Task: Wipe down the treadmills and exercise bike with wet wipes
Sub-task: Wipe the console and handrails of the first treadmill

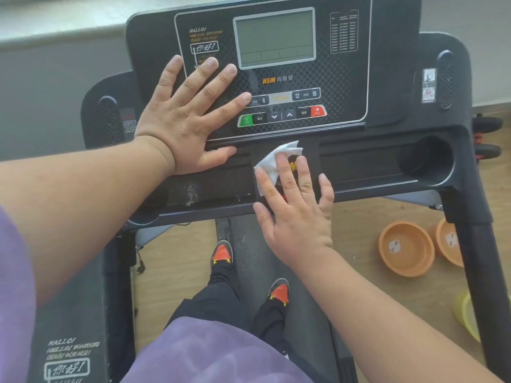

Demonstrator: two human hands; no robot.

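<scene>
On the treadmill (387, 150), a person is standing with both feet on the belt (301, 313), facing the console (345, 87).

The left hand (190, 114) is lying flat on the lower left of the console. Its fingers are lying straight and spread, gripping nothing; the fingertips are reaching toward the number keys below the screen (275, 37), and the thumb is resting on the ledge at the console's lower edge.

The right hand (297, 214) is pressing a white wipe (272, 163) against the middle of the tray (359, 167) below the console. Its fingers are extending almost straight and slightly apart, holding the wipe down rather than curling round it. The wipe is lying crumpled, with its far end sticking out past the fingertips, just beside the console's lower edge.

A pale dusty patch (190, 190) is showing on the tray to the left of the wipe. A round cup holder (425, 158) is sitting at the tray's right end.

Two orange bowls (406, 248) are lying on the wooden floor (373, 217) to the right of the belt, close together.
</scene>
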